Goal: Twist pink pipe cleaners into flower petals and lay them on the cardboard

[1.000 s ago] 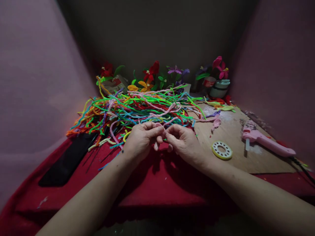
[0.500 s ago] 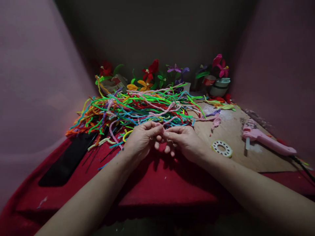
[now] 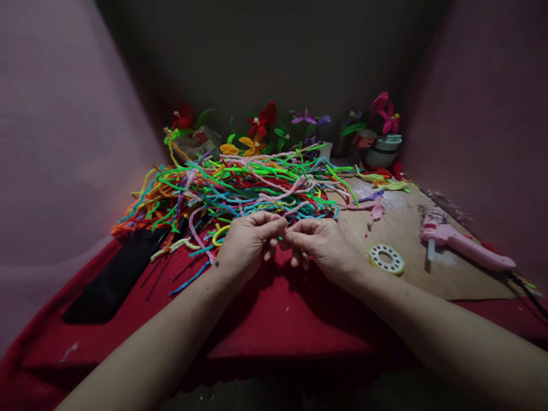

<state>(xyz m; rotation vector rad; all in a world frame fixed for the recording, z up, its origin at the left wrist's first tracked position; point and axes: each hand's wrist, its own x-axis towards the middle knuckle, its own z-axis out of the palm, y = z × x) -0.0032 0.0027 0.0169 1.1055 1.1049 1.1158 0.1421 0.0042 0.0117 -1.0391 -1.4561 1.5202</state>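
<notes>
My left hand (image 3: 252,237) and my right hand (image 3: 314,240) meet over the near edge of a heap of coloured pipe cleaners (image 3: 248,182). Thumb and forefinger of each are pinched, and the fingertips nearly touch. Whatever sits between them is too small and hidden to name. A pink pipe cleaner (image 3: 296,209) runs close behind the fingertips; I cannot tell whether it is held. Below the pinch, a tiny green speck shows between the hands.
On the right, a brown board (image 3: 411,279) carries a pink glue gun (image 3: 466,242) and a white ring with holes (image 3: 386,259). A black phone (image 3: 113,279) lies left on the red cloth (image 3: 291,331). Fuzzy flowers (image 3: 261,123) and a lidded jar (image 3: 384,150) stand behind.
The fingertips have shifted slightly and the curled lower fingers have drawn a little apart. Both hands remain pinched in nearly the same spot.
</notes>
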